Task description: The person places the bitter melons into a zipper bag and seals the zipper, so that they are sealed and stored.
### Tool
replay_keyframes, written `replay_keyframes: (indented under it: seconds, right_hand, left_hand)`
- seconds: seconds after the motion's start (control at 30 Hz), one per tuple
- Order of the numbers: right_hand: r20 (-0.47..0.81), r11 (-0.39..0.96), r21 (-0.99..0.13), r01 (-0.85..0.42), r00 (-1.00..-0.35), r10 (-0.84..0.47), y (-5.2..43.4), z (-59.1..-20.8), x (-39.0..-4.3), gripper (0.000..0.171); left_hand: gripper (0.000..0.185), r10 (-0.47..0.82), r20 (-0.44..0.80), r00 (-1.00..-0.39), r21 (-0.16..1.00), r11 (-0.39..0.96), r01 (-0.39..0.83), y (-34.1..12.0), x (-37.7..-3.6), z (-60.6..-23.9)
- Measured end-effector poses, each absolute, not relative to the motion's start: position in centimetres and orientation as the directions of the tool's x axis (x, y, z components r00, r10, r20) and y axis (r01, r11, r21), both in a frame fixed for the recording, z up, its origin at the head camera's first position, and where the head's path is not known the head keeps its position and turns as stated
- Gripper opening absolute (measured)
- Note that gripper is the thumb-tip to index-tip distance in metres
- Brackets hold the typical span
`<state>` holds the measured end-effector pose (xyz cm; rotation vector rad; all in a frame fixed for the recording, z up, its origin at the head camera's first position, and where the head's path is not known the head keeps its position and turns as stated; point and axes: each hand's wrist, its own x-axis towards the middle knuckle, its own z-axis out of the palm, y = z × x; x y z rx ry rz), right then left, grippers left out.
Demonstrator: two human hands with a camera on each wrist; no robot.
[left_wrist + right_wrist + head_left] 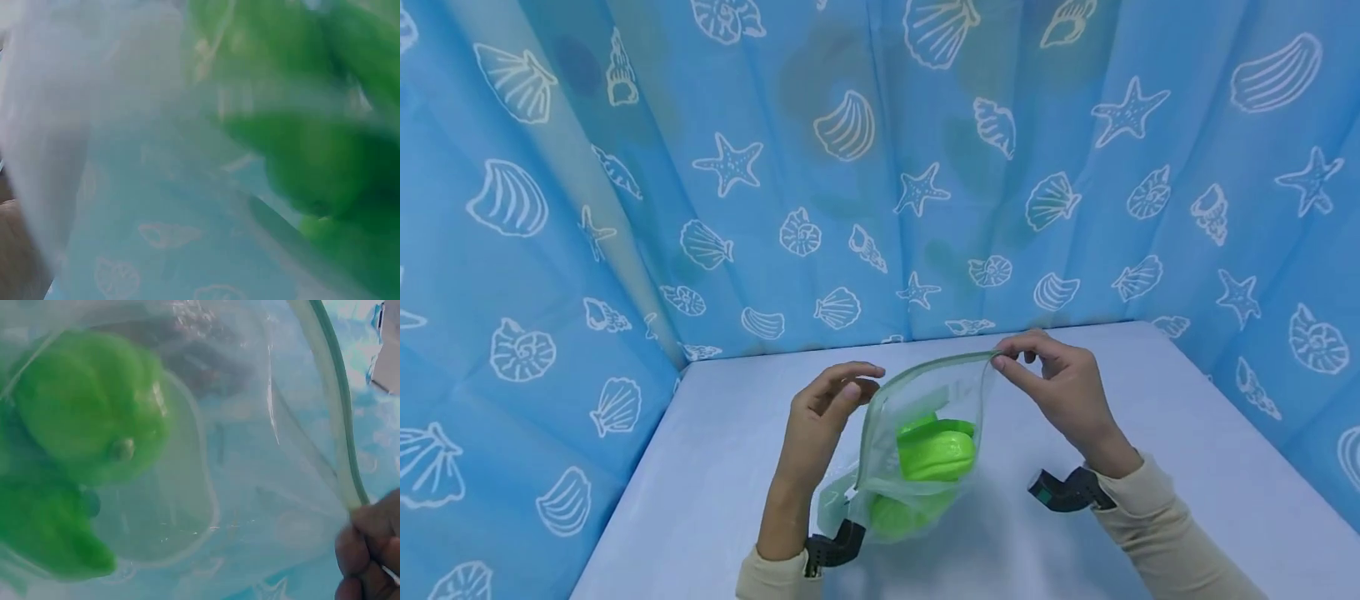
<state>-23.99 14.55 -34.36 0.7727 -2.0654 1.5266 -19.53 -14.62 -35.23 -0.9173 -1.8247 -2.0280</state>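
A clear zip bag (891, 417) with a green-edged mouth hangs between the hands over the white table. Inside it lie several bright green, pepper-like things (936, 454); one is round with a stub at its end (94, 406), another is curved and pointed (53, 531). My right hand (1067, 387) pinches the bag's upper right corner between thumb and finger. Beside the bag's left rim is my left hand (823, 412), fingers loosely bent and thumb apart from them; whether a fingertip touches the rim I cannot tell. The left wrist view is mostly filled by blurred bag.
The white table (715, 467) reaches back to a blue curtain (880, 208) printed with shells and starfish, which also runs along both sides. Each wrist carries a black camera mount (1071, 490) close to the bag.
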Motion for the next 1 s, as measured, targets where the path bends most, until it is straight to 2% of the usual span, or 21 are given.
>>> replay_keyframes:
  seconds: [0.1,0.27,0.33,0.4,0.47,0.53,0.63,0.7,0.87,1.0]
  right_hand:
    - [0.685,0.262,-0.677,-0.688,-0.719,-0.117,14.4,-33.2,-23.6,0.015]
    - [0.702,0.319,-0.667,-0.674,-0.712,-0.036,14.5,-31.9,-22.8,0.016]
    - [0.700,0.332,-0.670,-0.663,-0.714,-0.012,14.5,-31.3,-22.4,0.015]
    - [0.694,0.342,-0.679,-0.649,-0.720,0.011,14.4,-30.7,-21.8,0.014]
    - [0.686,0.344,-0.690,-0.636,-0.727,0.031,14.2,-30.1,-21.3,0.013]
    - [0.685,0.339,-0.695,-0.634,-0.727,0.044,14.2,-29.7,-20.9,0.013]
    - [0.697,0.322,-0.689,-0.650,-0.715,0.050,14.5,-29.4,-20.9,0.014]
    - [0.708,0.308,-0.683,-0.662,-0.704,0.055,14.9,-29.5,-21.0,0.014]
    - [0.709,0.283,-0.688,-0.668,-0.703,0.062,15.7,-29.7,-21.1,0.014]
    - [0.703,0.283,-0.692,-0.664,-0.708,0.057,16.0,-29.6,-21.1,0.015]
  left_hand:
    - [0.033,0.248,0.633,-0.734,0.774,-0.243,0.585,-15.3,-19.9,-35.3]
    - [0.063,0.445,0.678,-0.584,0.730,-0.321,0.603,-16.8,-20.1,-35.4]
    - [0.074,0.540,0.650,-0.535,0.741,-0.295,0.603,-17.3,-19.8,-35.1]
    - [0.079,0.606,0.605,-0.516,0.758,-0.240,0.606,-17.5,-19.2,-34.5]
    - [0.071,0.619,0.569,-0.542,0.761,-0.146,0.633,-17.3,-18.7,-33.9]
    - [0.053,0.573,0.564,-0.595,0.747,-0.047,0.663,-17.0,-18.4,-33.4]
    - [0.030,0.421,0.587,-0.692,0.741,0.064,0.668,-16.5,-18.4,-33.2]
    - [0.022,0.306,0.607,-0.733,0.743,0.106,0.660,-16.4,-18.5,-33.4]
    - [0.019,0.070,0.659,-0.749,0.730,0.183,0.659,-17.1,-19.5,-34.9]
    - [0.019,-0.027,0.657,-0.754,0.737,0.234,0.634,-17.4,-19.9,-35.4]
